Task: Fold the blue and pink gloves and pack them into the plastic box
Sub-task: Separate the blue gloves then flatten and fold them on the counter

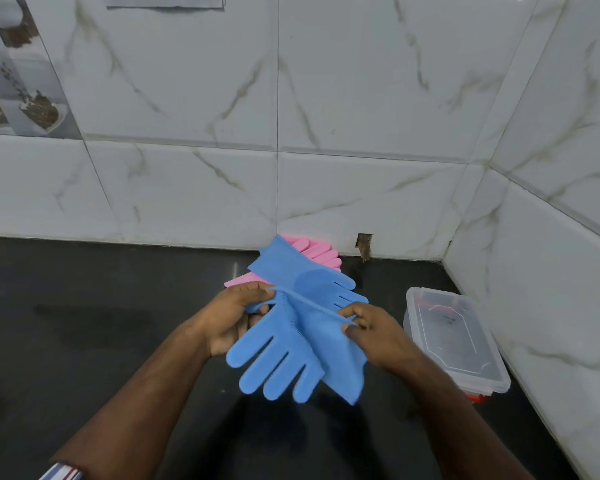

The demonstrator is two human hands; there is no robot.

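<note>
Pink gloves (317,252) under second blue glove (305,271), lidded plastic box (454,337) right.

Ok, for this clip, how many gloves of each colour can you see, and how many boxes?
Blue gloves: 2, one held up by the left hand and right hand at, one lying behind at
Pink gloves: at least 1, mostly hidden, so the count is unsure
Plastic boxes: 1, lid on
Total: at least 4
</note>
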